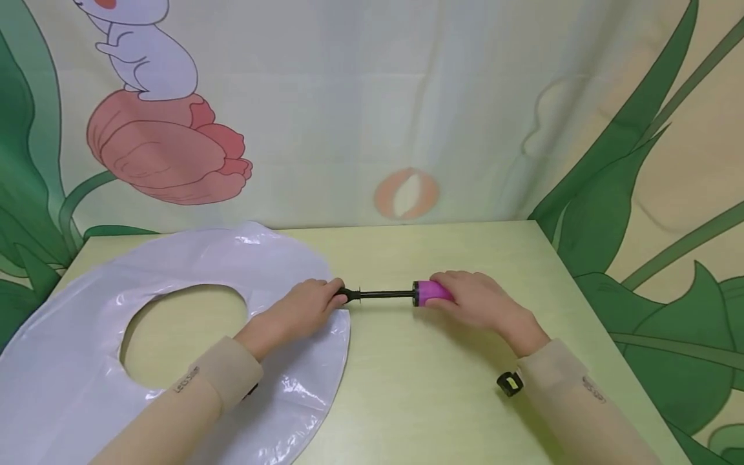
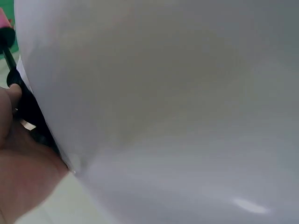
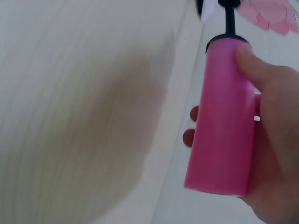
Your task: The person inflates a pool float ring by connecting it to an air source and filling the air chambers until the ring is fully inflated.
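Observation:
A hand pump with a pink barrel (image 3: 224,116) and a thin black rod (image 1: 386,294) spans the gap between my hands. My right hand (image 1: 479,300) grips the barrel, its thumb along the side and fingers wrapped behind. My left hand (image 1: 302,310) grips the black end piece (image 1: 349,295) at the rod's other end. A wide length of the rod shows between barrel and end piece. Under my left hand and forearm spreads a pale, glossy inflatable ring (image 1: 302,387), which fills most of the left wrist view. The left hand covers part of the end piece.
The ring's round hole shows the light wooden table (image 1: 453,400) beneath. A printed curtain (image 1: 325,129) with a flower and animal hangs at the table's back edge. A small black device (image 1: 509,383) sits at the right wrist.

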`<state>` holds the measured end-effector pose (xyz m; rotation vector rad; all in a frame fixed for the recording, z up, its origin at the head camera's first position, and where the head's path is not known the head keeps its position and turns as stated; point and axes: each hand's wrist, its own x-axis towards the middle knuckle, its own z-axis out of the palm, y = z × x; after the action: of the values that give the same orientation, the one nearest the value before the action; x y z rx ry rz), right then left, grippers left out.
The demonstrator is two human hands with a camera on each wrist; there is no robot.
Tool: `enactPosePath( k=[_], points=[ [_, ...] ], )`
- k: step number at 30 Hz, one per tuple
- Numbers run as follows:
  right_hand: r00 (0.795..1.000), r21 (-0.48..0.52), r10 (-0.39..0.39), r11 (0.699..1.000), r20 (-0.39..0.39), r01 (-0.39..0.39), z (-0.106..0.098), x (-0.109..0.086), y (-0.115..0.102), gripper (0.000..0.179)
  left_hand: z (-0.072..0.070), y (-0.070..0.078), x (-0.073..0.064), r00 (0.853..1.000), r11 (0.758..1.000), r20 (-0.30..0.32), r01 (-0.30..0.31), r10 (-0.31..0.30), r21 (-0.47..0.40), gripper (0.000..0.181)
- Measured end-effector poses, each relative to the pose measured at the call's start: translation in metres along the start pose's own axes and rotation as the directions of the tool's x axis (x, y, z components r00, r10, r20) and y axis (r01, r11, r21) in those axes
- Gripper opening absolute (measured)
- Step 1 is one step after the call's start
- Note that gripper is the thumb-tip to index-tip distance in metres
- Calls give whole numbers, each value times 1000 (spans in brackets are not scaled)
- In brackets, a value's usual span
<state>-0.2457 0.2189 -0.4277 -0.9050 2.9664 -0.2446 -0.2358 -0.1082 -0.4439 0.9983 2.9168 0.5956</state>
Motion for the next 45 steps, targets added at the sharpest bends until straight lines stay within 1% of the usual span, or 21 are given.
enactPosePath(
  k=[2, 4, 7, 9, 11, 14, 18, 20, 22, 23, 25, 28, 30, 32, 34, 36, 38, 40, 42, 45],
  points=[
    [1000, -34, 15, 999, -13, -16, -2, -2, 1, 52, 0, -3, -1, 1000, 1000, -9, 8, -8, -5, 15],
    [1000, -59, -4, 998, -29, 3, -1, 0, -5, 54, 0, -1, 1, 1000, 1000, -10, -4, 3, -11, 14],
    [996, -79, -73, 994, -55, 69, 3, 9, -21, 57, -1, 10, 9, 999, 999, -3, -48, 48, -4, 16],
    [991, -92, -109, 991, -73, 102, 5, 14, -31, 59, -2, 18, 15, 997, 997, 4, -74, 75, -17, 17],
    [989, -96, -122, 989, -81, 115, 5, 16, -37, 59, -4, 22, 18, 996, 996, 17, -86, 87, -24, 17],
    [991, -102, -99, 991, -86, 90, 1, 14, -35, 57, -7, 18, 14, 998, 998, 14, -54, 55, -45, 16],
    [996, -99, -39, 995, -86, 30, -6, 6, -17, 55, -14, 2, 4, 1000, 999, -11, 4, -5, -45, 14],
    [996, -102, -15, 995, -90, 6, -7, 4, -10, 55, -16, -4, 1, 1000, 999, -22, 17, -18, -45, 14],
    [996, -115, -22, 993, -92, 12, -5, 5, -10, 56, -17, -4, 2, 1000, 999, -22, 8, -9, -45, 14],
    [995, -117, -41, 993, -92, 31, -4, 7, -12, 56, -16, -2, 3, 1000, 999, -15, -5, 5, -43, 15],
    [993, -129, -73, 990, -96, 61, 1, 13, -20, 57, -13, 3, 8, 1000, 999, -1, -29, 28, -40, 16],
    [989, -143, -109, 985, -103, 94, 8, 19, -34, 58, -9, 14, 15, 999, 998, 26, -47, 48, -34, 17],
    [989, -144, -102, 986, -110, 85, 12, 21, -41, 58, -7, 18, 18, 998, 999, 42, -39, 40, -32, 17],
    [989, -140, -99, 987, -113, 82, 14, 21, -44, 56, -7, 19, 18, 998, 999, 55, -25, 27, -38, 16],
    [990, -117, -92, 990, -109, 80, 12, 19, -43, 57, -9, 16, 14, 998, 998, 62, -19, 23, -62, 16],
    [992, -98, -75, 993, -103, 65, 8, 15, -34, 57, -14, 8, 8, 998, 996, 56, -7, 12, -89, 16],
    [994, -81, -45, 996, -100, 37, 2, 10, -22, 57, -18, -1, 2, 999, 994, 37, -1, 5, -107, 14],
    [995, -77, -16, 997, -102, 8, -3, 6, -13, 56, -20, -8, -1, 1000, 993, 18, 6, -4, -114, 13],
    [994, -92, -20, 996, -107, 10, -6, 7, -14, 54, -20, -8, 1, 1000, 994, 3, -10, 10, -111, 13],
    [990, -141, -81, 988, -111, 65, -8, 15, -28, 55, -16, 1, 7, 998, 993, -3, -55, 55, -102, 14]
  ],
)
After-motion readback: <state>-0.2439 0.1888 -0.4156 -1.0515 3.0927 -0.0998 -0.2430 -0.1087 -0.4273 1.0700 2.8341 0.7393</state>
